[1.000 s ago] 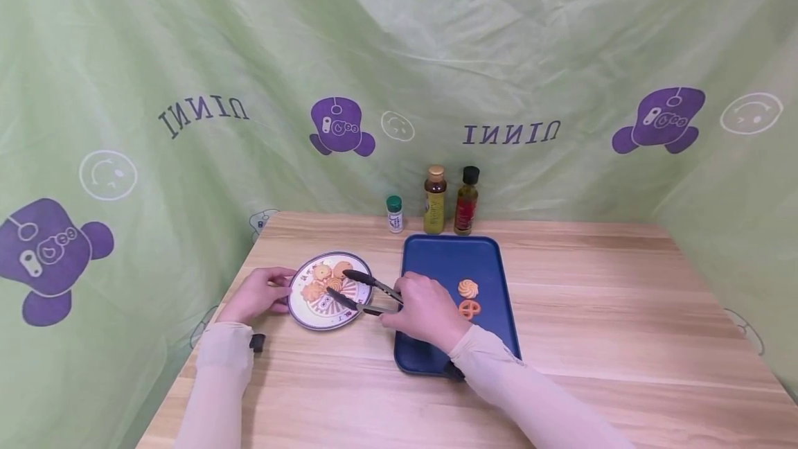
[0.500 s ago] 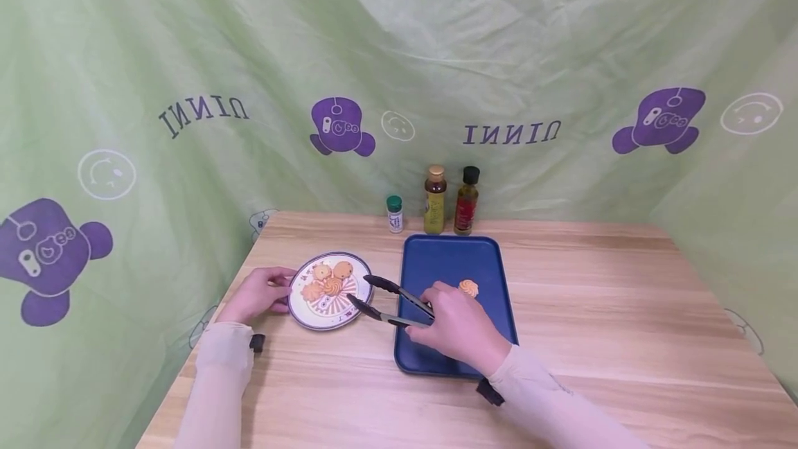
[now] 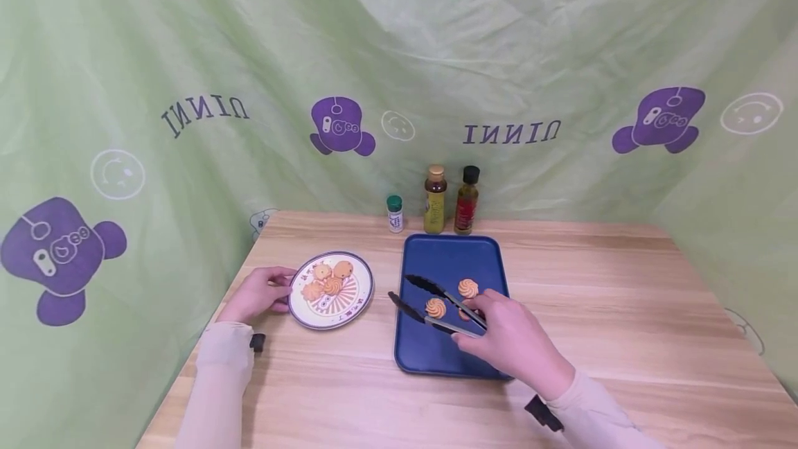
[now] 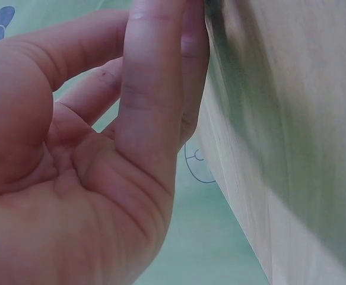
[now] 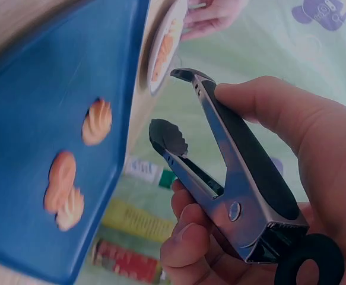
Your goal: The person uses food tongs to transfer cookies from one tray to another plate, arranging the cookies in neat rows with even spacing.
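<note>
My left hand (image 3: 258, 293) holds the left rim of a round white plate (image 3: 361, 296) with a dark edge. In the left wrist view its fingers (image 4: 152, 77) bend, and their tips are out of sight. On the plate lie several cookies (image 3: 333, 286). My right hand (image 3: 514, 335) grips metal tongs (image 3: 445, 326) with black tips, their arms spread apart above the blue tray (image 3: 430, 359). Nothing is between the tips. A swirl cookie (image 3: 435, 307) shows between the arms. Another swirl cookie (image 3: 468, 288) and a pretzel cookie (image 5: 60, 180), partly hidden in the head view, lie beside it.
Behind the tray stand a green-capped shaker (image 3: 395, 214), a yellow-labelled bottle (image 3: 435, 201) and a black-capped bottle with a red label (image 3: 466, 203). They stand on the wooden table (image 3: 592, 283). A green printed curtain (image 3: 530, 40) hangs around it.
My right hand has moved the tongs right, from over the plate to over the tray, uncovering the plate's cookies. A swirl cookie on the tray has come into sight. The left hand stays put.
</note>
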`<state>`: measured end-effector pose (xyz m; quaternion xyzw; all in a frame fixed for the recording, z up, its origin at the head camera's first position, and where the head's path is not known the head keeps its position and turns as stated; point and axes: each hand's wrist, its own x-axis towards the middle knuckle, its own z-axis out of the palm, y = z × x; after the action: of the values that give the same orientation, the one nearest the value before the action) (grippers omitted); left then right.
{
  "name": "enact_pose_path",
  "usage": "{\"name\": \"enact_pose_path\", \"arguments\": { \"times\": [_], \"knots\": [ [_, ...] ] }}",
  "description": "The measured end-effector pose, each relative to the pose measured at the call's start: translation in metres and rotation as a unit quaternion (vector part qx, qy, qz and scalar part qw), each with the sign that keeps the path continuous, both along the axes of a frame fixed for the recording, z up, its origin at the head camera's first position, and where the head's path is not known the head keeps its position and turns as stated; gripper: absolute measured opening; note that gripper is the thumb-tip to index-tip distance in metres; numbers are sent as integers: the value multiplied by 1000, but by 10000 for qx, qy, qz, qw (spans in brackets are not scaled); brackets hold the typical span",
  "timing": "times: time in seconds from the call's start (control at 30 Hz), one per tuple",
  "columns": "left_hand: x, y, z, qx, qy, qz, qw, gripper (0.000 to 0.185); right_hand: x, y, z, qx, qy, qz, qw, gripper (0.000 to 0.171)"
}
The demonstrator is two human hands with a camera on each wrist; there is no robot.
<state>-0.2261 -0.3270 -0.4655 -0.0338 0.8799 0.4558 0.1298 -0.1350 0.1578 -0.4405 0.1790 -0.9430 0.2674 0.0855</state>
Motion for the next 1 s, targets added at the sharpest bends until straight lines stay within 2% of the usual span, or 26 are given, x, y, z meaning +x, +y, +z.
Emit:
{"name": "enact_pose_path", "arguments": {
  "times": [0.1,0.13,0.17,0.3,0.63,1.0],
  "knots": [
    [0,0,0,1,-21,25,10000,52,2,14,1,85,-128,-138,9998,50],
    [0,-1,0,-10,-22,29,10000,52,3,18,4,129,-215,-206,9995,50],
    [0,-1,1,-21,-26,27,10000,51,7,19,15,231,-419,-313,9984,50],
    [0,-1,2,-60,-42,18,10000,51,13,34,24,415,-642,-536,9956,49],
    [0,1,4,-127,-11,-35,9999,51,20,62,20,490,-263,-854,9948,41],
    [0,3,4,-245,-55,26,9997,51,17,66,22,640,-517,-1053,9910,40]
  ]
}}
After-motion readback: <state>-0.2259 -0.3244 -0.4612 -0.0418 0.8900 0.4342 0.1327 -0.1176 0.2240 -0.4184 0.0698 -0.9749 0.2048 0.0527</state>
